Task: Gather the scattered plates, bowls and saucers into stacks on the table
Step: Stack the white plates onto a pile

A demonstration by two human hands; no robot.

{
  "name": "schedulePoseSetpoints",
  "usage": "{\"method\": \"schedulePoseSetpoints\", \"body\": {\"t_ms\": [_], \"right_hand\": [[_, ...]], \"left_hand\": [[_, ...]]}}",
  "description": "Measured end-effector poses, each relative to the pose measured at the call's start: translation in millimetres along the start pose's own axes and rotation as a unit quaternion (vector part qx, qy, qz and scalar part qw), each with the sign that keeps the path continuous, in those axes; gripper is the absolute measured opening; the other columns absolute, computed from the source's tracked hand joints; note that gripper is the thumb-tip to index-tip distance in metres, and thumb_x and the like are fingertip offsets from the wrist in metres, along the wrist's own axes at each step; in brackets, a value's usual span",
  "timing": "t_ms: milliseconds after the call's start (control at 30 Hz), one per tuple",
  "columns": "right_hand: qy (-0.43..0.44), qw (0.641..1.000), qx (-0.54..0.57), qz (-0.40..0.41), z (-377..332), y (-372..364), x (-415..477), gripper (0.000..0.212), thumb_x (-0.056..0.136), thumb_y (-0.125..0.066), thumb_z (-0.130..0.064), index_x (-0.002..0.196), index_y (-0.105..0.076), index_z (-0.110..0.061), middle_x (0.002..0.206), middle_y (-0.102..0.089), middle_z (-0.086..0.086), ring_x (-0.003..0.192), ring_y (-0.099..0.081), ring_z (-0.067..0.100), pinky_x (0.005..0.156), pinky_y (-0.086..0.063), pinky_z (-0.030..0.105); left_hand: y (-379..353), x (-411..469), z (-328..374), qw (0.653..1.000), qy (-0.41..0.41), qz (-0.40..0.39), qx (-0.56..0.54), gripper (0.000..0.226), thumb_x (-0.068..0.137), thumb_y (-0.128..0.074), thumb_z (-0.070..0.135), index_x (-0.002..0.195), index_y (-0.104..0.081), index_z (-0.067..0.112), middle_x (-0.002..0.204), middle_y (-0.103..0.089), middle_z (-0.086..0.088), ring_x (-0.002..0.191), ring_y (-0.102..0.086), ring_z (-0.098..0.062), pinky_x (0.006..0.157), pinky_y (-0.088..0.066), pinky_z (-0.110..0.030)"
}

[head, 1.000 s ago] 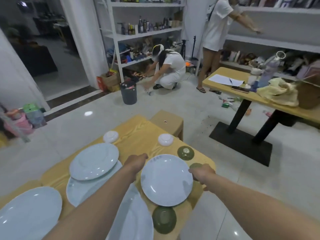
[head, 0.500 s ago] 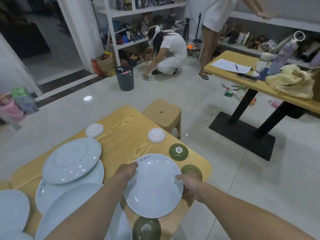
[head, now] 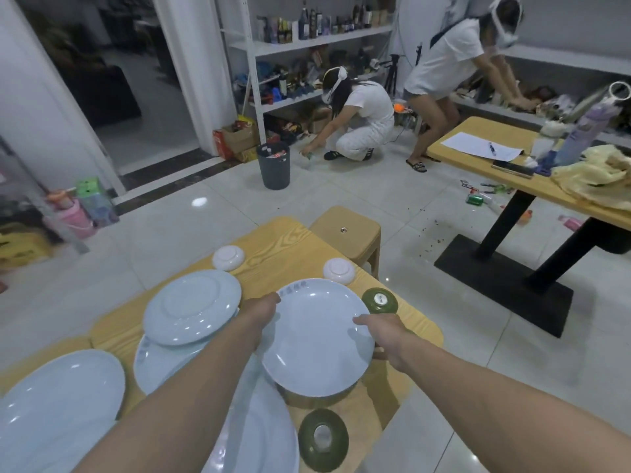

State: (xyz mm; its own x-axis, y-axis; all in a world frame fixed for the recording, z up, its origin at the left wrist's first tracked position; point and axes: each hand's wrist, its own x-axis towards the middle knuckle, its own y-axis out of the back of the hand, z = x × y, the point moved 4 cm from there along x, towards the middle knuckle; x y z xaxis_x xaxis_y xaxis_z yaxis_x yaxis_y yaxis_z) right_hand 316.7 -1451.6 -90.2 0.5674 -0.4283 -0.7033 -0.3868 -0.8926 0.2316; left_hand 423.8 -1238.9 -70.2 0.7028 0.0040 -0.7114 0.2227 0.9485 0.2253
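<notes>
Grip: the left hand (head: 264,307) is curling over the 10 o'clock rim of a round pale-blue ceramic plate (head: 317,339). The right hand (head: 379,331) is pinching its 3 o'clock rim, thumb on top. The plate is riding face-up over the right half of the light wooden table (head: 283,247). Judging by the shadow beneath, it is hanging clear of the wood.

Step, as judged: carrying it to the overlapping plates at 9 o'clock. Doing it well is meaning keeping the plate level, lowering it flat and centring it before loosening either hand. The upside-down pale-blue plate (head: 193,307) is topping that group, so nesting is probably calling for turning one over. The dark green inverted bowl (head: 379,301) at 1 o'clock is sitting just beside the rim and is needing clearance.

Count showing:
- Pale-blue plates: five, including the held one.
- Small white inverted saucers: two, at 12 o'clock (head: 338,270) and 11 o'clock.
- Green bowls: two, the second at 6 o'clock.
</notes>
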Motion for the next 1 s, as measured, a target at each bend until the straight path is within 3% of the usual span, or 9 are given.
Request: {"method": "schedulePoseSetpoints", "body": {"t_ms": [100, 167, 433, 600, 700, 767, 900, 1000], "right_hand": [[0.03, 0.999, 0.007, -0.01, -22.6, -23.2, -32.3, 0.04, 0.087, -0.068, -0.026, 0.122, -0.058, -0.009, 0.107, -0.065, 0.008, 0.087, -0.063, 0.024, 0.066, -0.054, 0.033], [0.052, 0.998, 0.01, -0.016, -35.8, -43.9, -56.8, 0.04, 0.086, -0.069, -0.027, 0.122, -0.059, -0.01, 0.108, -0.065, 0.008, 0.089, -0.063, 0.024, 0.064, -0.052, 0.032], [0.13, 0.99, 0.011, -0.049, -54.1, -159.2, -165.1, 0.041, 0.087, -0.069, -0.026, 0.122, -0.057, -0.009, 0.107, -0.062, 0.007, 0.086, -0.061, 0.022, 0.065, -0.05, 0.033], [0.152, 0.985, -0.019, -0.08, -46.0, -248.0, -223.9, 0.044, 0.082, -0.072, -0.027, 0.12, -0.058, -0.009, 0.103, -0.065, 0.008, 0.093, -0.063, 0.028, 0.082, -0.055, 0.039], [0.16, 0.98, -0.036, -0.11, -45.3, -297.8, -256.3, 0.051, 0.082, -0.072, -0.028, 0.125, -0.052, -0.01, 0.115, -0.061, 0.01, 0.103, -0.061, 0.031, 0.08, -0.053, 0.037], [0.172, 0.974, -0.053, -0.134, -46.8, -329.4, -275.2, 0.048, 0.084, -0.071, -0.028, 0.123, -0.051, -0.01, 0.112, -0.059, 0.009, 0.104, -0.06, 0.031, 0.081, -0.051, 0.037], [0.189, 0.958, -0.097, -0.193, -43.1, -396.3, -306.9, 0.035, 0.086, -0.069, -0.025, 0.113, -0.053, -0.009, 0.09, -0.057, 0.003, 0.083, -0.059, 0.023, 0.07, -0.049, 0.033], [0.192, 0.942, -0.131, -0.243, -28.6, -448.0, -331.7, 0.036, 0.085, -0.071, -0.023, 0.115, -0.056, -0.009, 0.089, -0.058, 0.004, 0.079, -0.059, 0.022, 0.063, -0.048, 0.031]], "left_hand": [[42.1, -22.2, 11.5, 0.999, -0.031, 0.015, -0.014, 0.022, 0.094, -0.055, 0.029, 0.106, -0.054, 0.011, 0.083, -0.059, -0.007, 0.068, -0.056, -0.023, 0.06, -0.044, -0.028], [77.0, -37.2, 14.0, 0.998, -0.049, 0.02, -0.026, 0.021, 0.094, -0.055, 0.029, 0.105, -0.055, 0.011, 0.084, -0.059, -0.007, 0.067, -0.055, -0.022, 0.056, -0.043, -0.027], [244.5, -94.6, -18.2, 0.995, -0.077, 0.058, -0.032, 0.032, 0.086, -0.055, 0.034, 0.11, -0.059, 0.013, 0.092, -0.061, -0.007, 0.072, -0.059, -0.026, 0.063, -0.05, -0.031], [346.5, -133.3, -66.8, 0.992, -0.06, 0.095, -0.055, 0.033, 0.083, -0.055, 0.035, 0.108, -0.058, 0.015, 0.098, -0.061, -0.007, 0.075, -0.059, -0.027, 0.068, -0.05, -0.033], [398.0, -154.6, -97.2, 0.987, -0.049, 0.128, -0.084, 0.035, 0.083, -0.054, 0.034, 0.111, -0.059, 0.014, 0.098, -0.063, -0.008, 0.078, -0.06, -0.027, 0.066, -0.05, -0.034], [430.3, -167.7, -117.2, 0.982, -0.042, 0.152, -0.105, 0.037, 0.083, -0.054, 0.034, 0.113, -0.058, 0.013, 0.097, -0.062, -0.009, 0.079, -0.06, -0.028, 0.067, -0.052, -0.035], [492.8, -193.8, -160.7, 0.966, -0.02, 0.199, -0.163, 0.031, 0.09, -0.053, 0.032, 0.11, -0.056, 0.009, 0.092, -0.061, -0.01, 0.073, -0.059, -0.027, 0.059, -0.05, -0.031], [536.7, -216.7, -197.3, 0.952, 0.0, 0.248, -0.179, 0.037, 0.088, -0.053, 0.035, 0.115, -0.057, 0.011, 0.102, -0.062, -0.011, 0.084, -0.062, -0.029, 0.064, -0.051, -0.035]]}}
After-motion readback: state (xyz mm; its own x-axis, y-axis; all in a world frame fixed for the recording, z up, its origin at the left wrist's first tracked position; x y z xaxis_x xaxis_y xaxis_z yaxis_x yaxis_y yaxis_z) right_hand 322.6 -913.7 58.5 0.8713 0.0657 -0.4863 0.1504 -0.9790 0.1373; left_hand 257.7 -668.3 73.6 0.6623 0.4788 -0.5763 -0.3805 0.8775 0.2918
